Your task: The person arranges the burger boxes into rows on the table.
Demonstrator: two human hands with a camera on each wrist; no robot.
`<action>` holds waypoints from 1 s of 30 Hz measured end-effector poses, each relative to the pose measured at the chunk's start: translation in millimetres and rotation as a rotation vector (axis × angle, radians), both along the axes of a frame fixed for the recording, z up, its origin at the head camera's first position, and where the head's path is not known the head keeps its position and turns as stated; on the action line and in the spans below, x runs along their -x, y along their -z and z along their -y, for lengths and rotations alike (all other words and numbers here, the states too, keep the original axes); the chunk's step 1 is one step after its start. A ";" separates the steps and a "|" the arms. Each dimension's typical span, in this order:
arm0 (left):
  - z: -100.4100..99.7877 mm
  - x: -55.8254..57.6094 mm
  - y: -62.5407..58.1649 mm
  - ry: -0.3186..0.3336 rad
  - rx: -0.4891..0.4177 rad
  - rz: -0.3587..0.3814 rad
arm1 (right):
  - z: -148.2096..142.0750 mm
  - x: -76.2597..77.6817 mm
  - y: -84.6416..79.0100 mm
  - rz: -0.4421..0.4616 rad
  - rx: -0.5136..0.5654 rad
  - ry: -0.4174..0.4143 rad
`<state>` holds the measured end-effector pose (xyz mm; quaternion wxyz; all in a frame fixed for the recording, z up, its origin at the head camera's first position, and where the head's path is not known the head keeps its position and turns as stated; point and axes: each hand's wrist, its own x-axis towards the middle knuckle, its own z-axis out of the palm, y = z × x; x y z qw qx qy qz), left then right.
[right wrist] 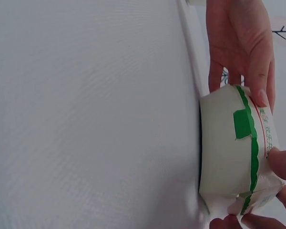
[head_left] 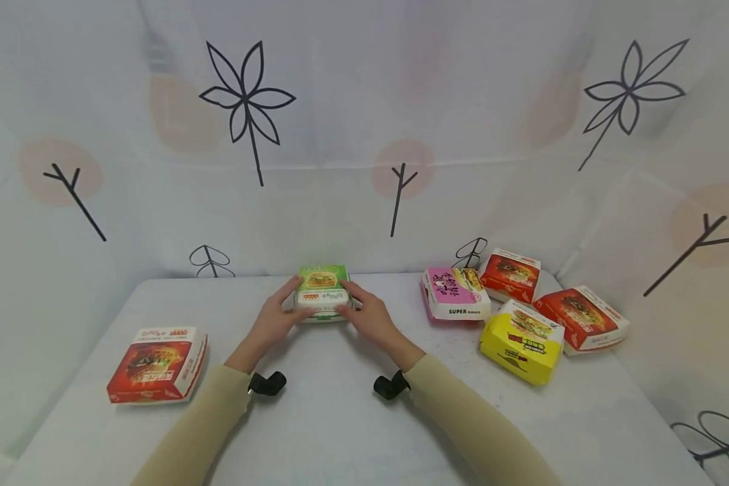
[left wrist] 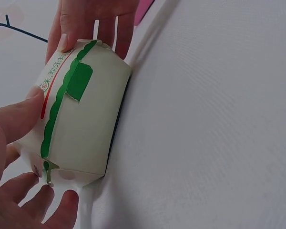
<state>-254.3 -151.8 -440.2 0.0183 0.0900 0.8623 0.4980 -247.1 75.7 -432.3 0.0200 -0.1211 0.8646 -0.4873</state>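
A green and white burger box [head_left: 322,289] sits at the far edge of the table, between both hands. The left hand [head_left: 275,316] grips its left side, thumb along the near top edge and the other fingers down the side. From the right, the right hand [head_left: 373,318] holds it the same way, its thumb on the near edge. In the left wrist view the box's near face [left wrist: 93,119] is plain white, with a scalloped green lid edge and a green tab. The right wrist view shows that box [right wrist: 224,148] low over the white cloth, with fingers at both ends.
On the left lies a red burger box [head_left: 156,364]. To the right stand a pink box [head_left: 455,294], a yellow box [head_left: 522,341] and two more red boxes, one at the back [head_left: 510,275], another farther right [head_left: 582,320]. A patterned white curtain [head_left: 340,135] hangs behind the table.
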 end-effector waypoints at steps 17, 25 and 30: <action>16.6 -14.9 -16.7 0.053 0.001 -0.013 | 1.8 -1.7 0.6 0.043 0.023 0.036; 27.8 -34.6 -36.7 0.030 0.092 -0.071 | 3.5 -3.2 -0.1 0.057 0.026 0.056; 40.5 -51.1 -49.3 0.011 0.121 -0.126 | 3.1 -3.1 1.4 0.063 0.038 0.058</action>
